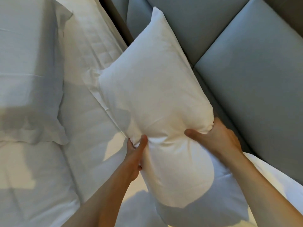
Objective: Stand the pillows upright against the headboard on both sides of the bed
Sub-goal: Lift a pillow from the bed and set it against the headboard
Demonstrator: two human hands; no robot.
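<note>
A plump white pillow (157, 89) fills the middle of the view, lifted above the bed with its far corner up by the padded grey-blue headboard (249, 66). My left hand (135, 154) pinches its left side, thumb pressed into the fabric. My right hand (216, 136) grips its right side, next to the headboard. A second white pillow (29, 71) with a flanged edge lies flat on the bed at the left. Another white pillow (229, 181) lies under the held one at the lower right, partly hidden.
The white sheet and mattress (91, 112) run beneath the pillows. A dark gap (118, 22) separates the mattress edge from the headboard at the top. Warm light and shadows fall across the lower bedding.
</note>
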